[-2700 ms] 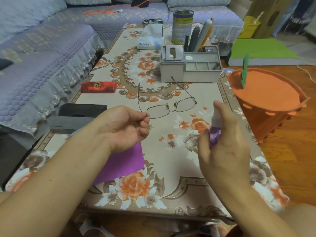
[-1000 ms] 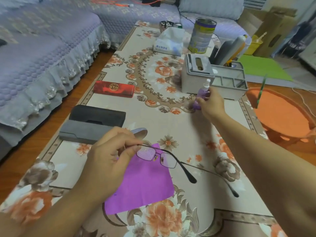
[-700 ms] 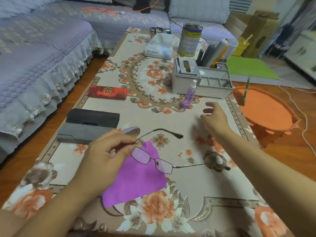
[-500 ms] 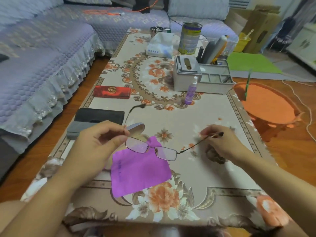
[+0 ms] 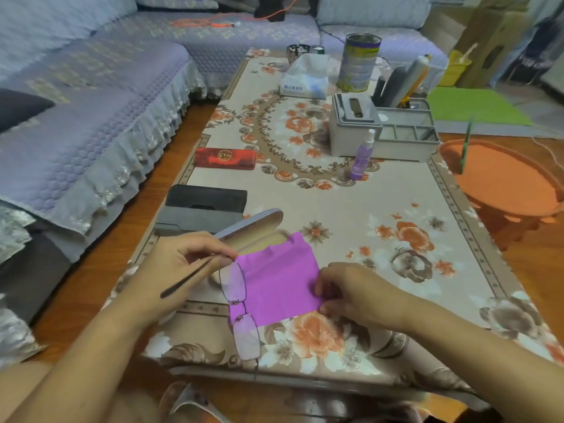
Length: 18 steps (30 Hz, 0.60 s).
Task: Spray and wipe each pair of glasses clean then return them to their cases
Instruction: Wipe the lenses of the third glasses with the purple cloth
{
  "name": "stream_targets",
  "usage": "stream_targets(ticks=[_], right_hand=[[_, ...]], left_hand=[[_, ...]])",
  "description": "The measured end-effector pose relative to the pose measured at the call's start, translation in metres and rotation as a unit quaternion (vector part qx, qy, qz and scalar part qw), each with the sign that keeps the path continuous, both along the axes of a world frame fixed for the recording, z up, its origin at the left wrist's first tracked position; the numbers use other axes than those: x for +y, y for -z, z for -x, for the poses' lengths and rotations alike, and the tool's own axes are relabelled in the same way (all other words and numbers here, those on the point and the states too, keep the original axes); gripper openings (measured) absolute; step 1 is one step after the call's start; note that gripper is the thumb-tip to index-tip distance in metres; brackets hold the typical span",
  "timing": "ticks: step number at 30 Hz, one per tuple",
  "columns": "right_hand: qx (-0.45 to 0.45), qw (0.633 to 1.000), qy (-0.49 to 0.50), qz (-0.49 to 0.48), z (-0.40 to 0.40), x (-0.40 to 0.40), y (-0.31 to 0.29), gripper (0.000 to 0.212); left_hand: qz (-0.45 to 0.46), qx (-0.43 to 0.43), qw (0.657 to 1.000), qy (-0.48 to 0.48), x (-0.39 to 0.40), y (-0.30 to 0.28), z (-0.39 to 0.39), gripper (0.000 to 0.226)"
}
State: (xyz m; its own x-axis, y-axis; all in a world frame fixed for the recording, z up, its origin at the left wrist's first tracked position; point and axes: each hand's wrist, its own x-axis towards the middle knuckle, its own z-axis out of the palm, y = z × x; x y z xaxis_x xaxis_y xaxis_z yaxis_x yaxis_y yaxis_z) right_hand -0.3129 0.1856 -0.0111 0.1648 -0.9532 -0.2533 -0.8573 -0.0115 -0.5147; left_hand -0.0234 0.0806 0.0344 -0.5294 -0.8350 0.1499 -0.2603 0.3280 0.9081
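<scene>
My left hand (image 5: 183,264) pinches the thin-framed glasses (image 5: 239,309) at the hinge; the lenses hang down over the table's near edge and one temple points back along my wrist. My right hand (image 5: 348,291) pinches the right edge of the purple cloth (image 5: 277,285), which lies on the table beside the glasses. An open grey case (image 5: 253,227) sits just behind my left hand. A black case (image 5: 207,198) and a dark grey case (image 5: 195,221) lie to its left, with a red case (image 5: 225,158) farther back. The purple spray bottle (image 5: 363,157) stands in front of the grey organiser.
A floral cloth covers the low table (image 5: 351,215). At the back stand a grey organiser (image 5: 381,132), a tissue pack (image 5: 305,80) and a tin can (image 5: 360,65). An orange stool (image 5: 503,181) is on the right, a purple sofa (image 5: 76,117) on the left.
My right hand set the spray bottle down by the organiser, briefly took a temple of the glasses, then moved to the cloth. My left hand turned the glasses so the lenses hang downward.
</scene>
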Motion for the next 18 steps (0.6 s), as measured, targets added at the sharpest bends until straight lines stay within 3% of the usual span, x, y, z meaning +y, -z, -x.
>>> stream_targets(ticks=[4, 9, 14, 18], right_hand=[[0.017, 0.999, 0.014, 0.04, 0.0, 0.0, 0.006, 0.009], [-0.004, 0.997, 0.02, 0.071, 0.002, 0.001, 0.003, 0.013], [-0.084, 0.975, 0.085, 0.187, 0.016, 0.011, -0.058, 0.009], [-0.148, 0.964, 0.094, 0.201, 0.022, 0.033, -0.116, 0.012]], left_hand=[[-0.051, 0.004, 0.999, -0.004, 0.0, 0.007, -0.005, 0.032], [-0.081, 0.011, 0.996, 0.017, 0.001, 0.005, -0.004, 0.018], [-0.142, 0.014, 0.99, -0.007, 0.005, 0.002, 0.019, 0.013], [-0.174, -0.002, 0.984, 0.026, 0.012, -0.002, 0.039, 0.011]])
